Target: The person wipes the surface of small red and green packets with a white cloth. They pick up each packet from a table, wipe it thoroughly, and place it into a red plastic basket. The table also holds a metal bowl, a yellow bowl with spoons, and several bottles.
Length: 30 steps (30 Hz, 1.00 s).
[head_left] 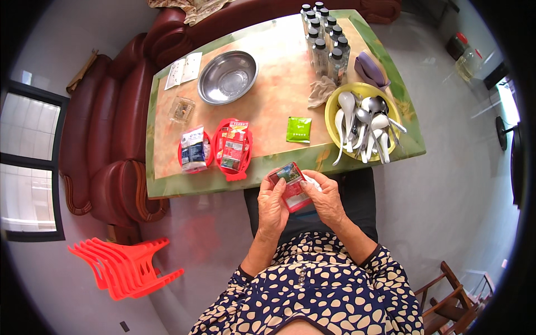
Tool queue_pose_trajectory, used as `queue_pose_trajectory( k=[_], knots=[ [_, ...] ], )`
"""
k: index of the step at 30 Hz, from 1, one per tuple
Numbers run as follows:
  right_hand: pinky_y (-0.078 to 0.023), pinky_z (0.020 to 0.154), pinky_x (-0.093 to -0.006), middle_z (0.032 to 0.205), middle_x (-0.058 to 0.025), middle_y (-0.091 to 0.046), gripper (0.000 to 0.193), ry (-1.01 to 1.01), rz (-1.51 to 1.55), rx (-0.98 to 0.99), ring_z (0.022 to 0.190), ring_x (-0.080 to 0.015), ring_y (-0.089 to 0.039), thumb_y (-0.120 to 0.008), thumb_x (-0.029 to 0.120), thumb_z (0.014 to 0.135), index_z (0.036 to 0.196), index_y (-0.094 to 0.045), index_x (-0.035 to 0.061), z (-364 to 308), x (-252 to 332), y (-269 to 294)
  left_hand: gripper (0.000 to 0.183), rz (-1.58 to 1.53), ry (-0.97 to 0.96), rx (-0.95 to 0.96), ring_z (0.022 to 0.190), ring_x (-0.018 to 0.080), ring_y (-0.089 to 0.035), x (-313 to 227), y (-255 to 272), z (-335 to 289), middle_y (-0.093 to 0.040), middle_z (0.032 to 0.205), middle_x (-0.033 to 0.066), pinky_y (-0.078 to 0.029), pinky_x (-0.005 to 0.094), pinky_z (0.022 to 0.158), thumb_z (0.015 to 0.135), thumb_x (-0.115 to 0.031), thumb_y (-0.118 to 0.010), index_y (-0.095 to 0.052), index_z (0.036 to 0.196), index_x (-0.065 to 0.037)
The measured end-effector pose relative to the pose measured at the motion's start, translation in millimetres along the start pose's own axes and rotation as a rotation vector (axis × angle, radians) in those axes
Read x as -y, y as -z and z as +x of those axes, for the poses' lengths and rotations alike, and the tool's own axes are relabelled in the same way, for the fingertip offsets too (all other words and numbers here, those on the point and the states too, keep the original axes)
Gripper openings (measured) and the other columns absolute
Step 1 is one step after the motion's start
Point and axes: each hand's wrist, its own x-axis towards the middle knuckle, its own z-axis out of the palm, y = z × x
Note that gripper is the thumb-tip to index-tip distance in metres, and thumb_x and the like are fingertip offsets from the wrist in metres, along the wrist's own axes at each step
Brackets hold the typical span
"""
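Left grip (pixel 272 209) and right grip (pixel 328 204) pinch a red packet (pixel 294 192) just off the counter's near edge (pixel 184 187) (whether opened, I cannot tell); other packets (pixel 231 157) in the red basket (pixel 237 177) lie unhandled

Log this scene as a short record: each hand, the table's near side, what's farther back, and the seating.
Left hand: holds red packet, thumb on its front
Right hand: holds the packet's other side; white item there, unclear what
Near side: red baskets with packets, green sachet, yellow bowl of spoons
Farther back: steel bowl, clear box, bottles with dark caps
Seating: dark red sofa, red chair
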Motion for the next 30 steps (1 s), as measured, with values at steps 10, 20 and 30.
queue_pose_trajectory(
  k=[10, 20, 30],
  knots=[
    [-0.048, 0.08, -0.0376, 0.095, -0.0108, -0.055, 0.039, 0.865, -0.919, 0.002, 0.089, -0.0285, -0.055, -0.069, 0.0, 0.072, 0.11, -0.066, 0.0031, -13.0, -3.3, -24.7, 0.054, -0.24, 0.134, 0.111, 0.128, 0.027, -0.045, -14.0, -18.5, -8.2, -0.041, 0.144, 0.0147, -0.033, 0.0413, 0.111, 0.104, -0.039, -0.031, -0.033, 0.144, -0.003],
    [-0.047, 0.075, -0.0394, 0.095, -0.0122, -0.057, 0.027, 0.725, -0.776, -0.226, 0.086, -0.0308, -0.053, -0.064, -0.004, 0.074, 0.1, -0.062, 0.0032, 22.7, 3.6, -28.7, 0.053, -0.271, 0.258, 0.044, 0.135, 0.0233, -0.038, -5.6, -23.2, -16.9, -0.04, 0.146, 0.0105, -0.029, 0.041, 0.114, 0.105, -0.04, -0.025, -0.033, 0.144, -0.005],
    [-0.047, 0.078, -0.0384, 0.094, -0.011, -0.057, 0.024, 0.812, -0.85, -0.054, 0.088, -0.0293, -0.055, -0.065, -0.003, 0.074, 0.097, -0.064, 0.003, 16.3, 5.7, -39.9, 0.061, -0.269, 0.172, 0.205, 0.133, 0.0229, -0.041, -8.7, -13.4, -12.7, -0.042, 0.144, 0.0104, -0.034, 0.0402, 0.111, 0.103, -0.049, -0.03, -0.034, 0.144, -0.005]
  ],
)
